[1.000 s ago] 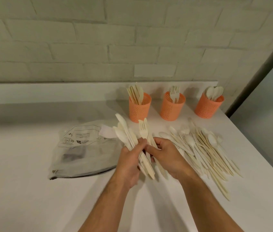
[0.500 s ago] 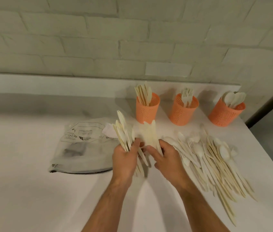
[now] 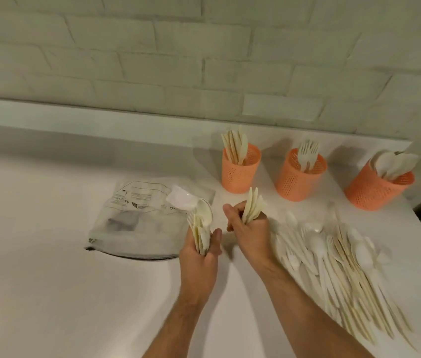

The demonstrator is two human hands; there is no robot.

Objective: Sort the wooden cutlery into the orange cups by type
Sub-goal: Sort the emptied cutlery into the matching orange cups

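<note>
Knives [image 3: 253, 206] fan up from right hand [image 3: 249, 229] fist; left hand [image 3: 201, 250] clasps spoon-fork bunch [image 3: 201, 226].

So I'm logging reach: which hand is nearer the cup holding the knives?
Right. The right hand grips a small bundle just below the knife cup; the left hand sits lower and farther left.

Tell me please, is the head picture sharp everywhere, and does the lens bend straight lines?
Head view: the cutlery pile and both forearms look soft and smeared, the orange cups clearer; the counter's back ledge and the brick courses curve, a wide-angle effect; light is dim and even, with soft shadows.
</note>
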